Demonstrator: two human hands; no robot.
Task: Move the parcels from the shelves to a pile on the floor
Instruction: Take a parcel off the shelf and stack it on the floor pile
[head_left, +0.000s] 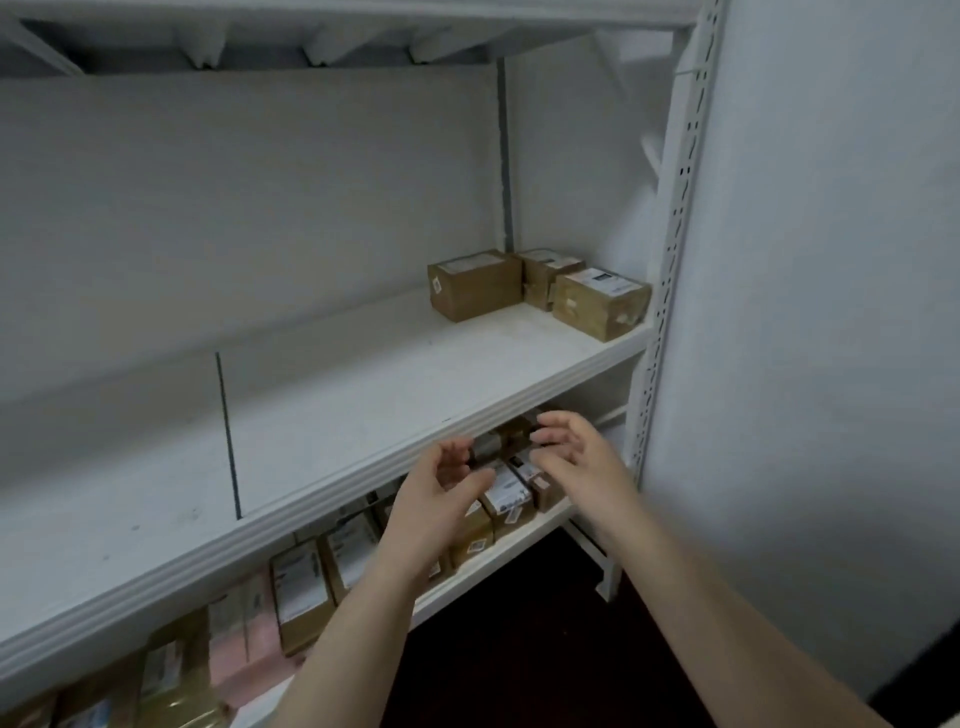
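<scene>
The left hand (441, 488) and right hand (576, 457), grip loose and holding nothing, are reaching for the small parcels (511, 491) sitting at 12 o'clock on the lower shelf (498, 564), where a rushed grab could be knocking tightly packed neighbours off the edge.

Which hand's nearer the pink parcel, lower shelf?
Left. The left hand is right of the pink parcel, in front of the brown boxes; the right hand is farther right, near the shelf's end.

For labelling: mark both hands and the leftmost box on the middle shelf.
left hand (434, 501), head view, middle of the hand
right hand (579, 460), head view, back of the hand
leftmost box (480, 293), head view, brown side face
</scene>
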